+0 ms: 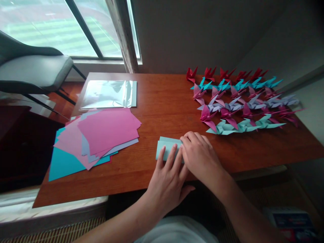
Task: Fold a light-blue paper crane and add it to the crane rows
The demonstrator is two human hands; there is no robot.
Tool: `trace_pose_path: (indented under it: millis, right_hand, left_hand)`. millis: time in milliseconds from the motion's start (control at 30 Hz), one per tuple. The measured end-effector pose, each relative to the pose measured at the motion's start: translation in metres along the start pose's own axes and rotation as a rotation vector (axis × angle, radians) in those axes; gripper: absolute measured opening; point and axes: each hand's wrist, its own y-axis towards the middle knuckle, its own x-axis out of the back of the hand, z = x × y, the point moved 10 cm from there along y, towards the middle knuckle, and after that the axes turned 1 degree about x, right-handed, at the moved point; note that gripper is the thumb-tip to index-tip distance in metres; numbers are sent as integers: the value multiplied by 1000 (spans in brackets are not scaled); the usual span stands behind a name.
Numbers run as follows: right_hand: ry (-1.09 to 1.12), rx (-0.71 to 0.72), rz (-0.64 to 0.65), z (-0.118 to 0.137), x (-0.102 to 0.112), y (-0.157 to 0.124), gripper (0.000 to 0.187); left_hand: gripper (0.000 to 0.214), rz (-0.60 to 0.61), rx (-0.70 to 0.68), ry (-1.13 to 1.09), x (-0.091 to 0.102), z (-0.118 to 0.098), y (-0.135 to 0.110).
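A folded piece of pale mint-green paper (165, 148) lies near the front edge of the wooden table, its layers slightly offset at the upper left. My left hand (168, 179) rests palm down on it, fingers stretched and apart, thumb off to the right. Beside it my right hand (199, 150) is closed at the right part of the paper, fingers curled and pressed together over the edge. That end of the paper is hidden under both hands.
Rows of folded paper cranes (243, 104) in red, blue, pink, lilac and mint stand at right. Left lie loose coloured sheets (111, 130) and a clear-wrapped paper pack (108, 94). A chair (35, 71) stands by the window beyond the wooden table (162, 98).
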Motion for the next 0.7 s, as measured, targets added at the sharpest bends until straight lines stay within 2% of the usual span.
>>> trace_pose_path:
  millis: [167,467,700]
  right_hand:
    - [42,14,3,-7,-2,1,19]
    - [61,-70,-90,-62,-4,-31,28]
    - [65,-81,-99,-69,-8,-38,32]
  left_hand:
    - [73,24,11,-12,0,2,2]
    - [73,9,26,-7,0,3,3]
    - [75,12,-10,18,2,3,4]
